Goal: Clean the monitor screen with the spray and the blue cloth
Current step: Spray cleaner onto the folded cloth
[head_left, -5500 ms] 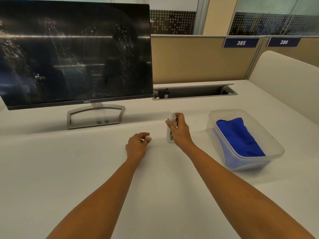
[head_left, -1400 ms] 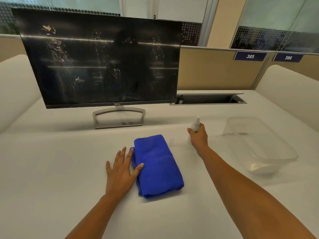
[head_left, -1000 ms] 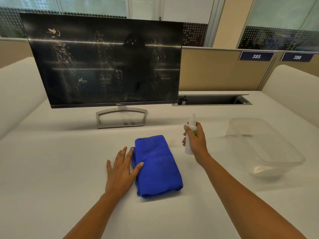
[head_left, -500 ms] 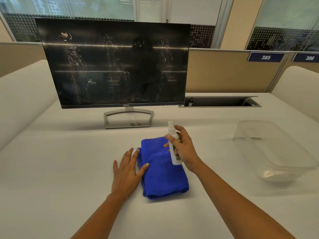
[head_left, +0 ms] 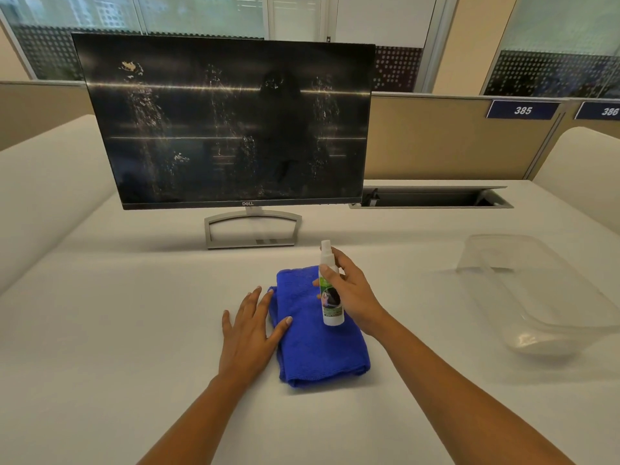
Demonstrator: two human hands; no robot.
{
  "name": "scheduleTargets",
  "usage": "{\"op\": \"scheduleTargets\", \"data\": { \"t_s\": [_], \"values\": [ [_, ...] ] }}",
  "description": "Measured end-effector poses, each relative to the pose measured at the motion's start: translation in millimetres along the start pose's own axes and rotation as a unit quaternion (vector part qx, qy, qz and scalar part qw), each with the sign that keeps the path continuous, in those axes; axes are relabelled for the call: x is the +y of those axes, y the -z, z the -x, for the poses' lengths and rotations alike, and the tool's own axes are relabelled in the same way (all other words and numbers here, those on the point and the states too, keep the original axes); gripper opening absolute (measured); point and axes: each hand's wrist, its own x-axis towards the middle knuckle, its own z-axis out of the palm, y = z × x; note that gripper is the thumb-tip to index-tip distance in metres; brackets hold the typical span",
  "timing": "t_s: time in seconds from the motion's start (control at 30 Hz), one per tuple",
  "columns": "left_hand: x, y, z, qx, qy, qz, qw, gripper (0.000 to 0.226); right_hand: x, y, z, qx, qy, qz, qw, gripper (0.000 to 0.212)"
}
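A black monitor (head_left: 231,125) stands on a silver stand at the back of the white desk, its dark screen streaked with droplets and smears. A folded blue cloth (head_left: 318,347) lies on the desk in front of it. My left hand (head_left: 250,330) lies flat on the desk with straight fingers, its thumb resting on the cloth's left edge. My right hand (head_left: 355,293) grips a small white spray bottle (head_left: 330,290), holding it upright just above the cloth, nozzle at the top.
A clear plastic tub (head_left: 536,297) sits on the desk (head_left: 100,330) to the right. Behind it an open cable tray (head_left: 432,198) is set into the desk. Tan partitions with blue number plates close off the back; padded white dividers stand at both sides.
My right hand has lifted the spray bottle off the desk and carried it left, over the cloth. The left hand has stayed flat at the cloth's edge.
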Motion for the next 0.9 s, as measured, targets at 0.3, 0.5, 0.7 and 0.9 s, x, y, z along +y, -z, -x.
{"op": "scheduleTargets", "data": {
  "t_s": [0.3, 0.5, 0.7, 0.9],
  "values": [
    [1.6, 1.5, 1.0, 0.003, 0.001, -0.013, 1.000, 0.095, 0.4, 2.8, 1.1, 0.012, 0.000, 0.047, 0.999, 0.048],
    [0.1, 0.2, 1.4, 0.008, -0.004, 0.000, 1.000, 0.075, 5.3, 4.8, -0.2, 0.001, -0.059, 0.013, 0.998, 0.040],
    [0.0, -0.5, 1.4, 0.011, -0.004, -0.001, 1.000, 0.075, 3.0, 1.2, 1.8, -0.018, -0.048, -0.006, 0.999, 0.053],
    [-0.9, -1.3, 1.2, 0.015, -0.004, 0.001, 1.000, 0.076, -2.9, 4.6, 3.7, 0.001, -0.004, 0.053, 0.999, 0.049]
  ]
}}
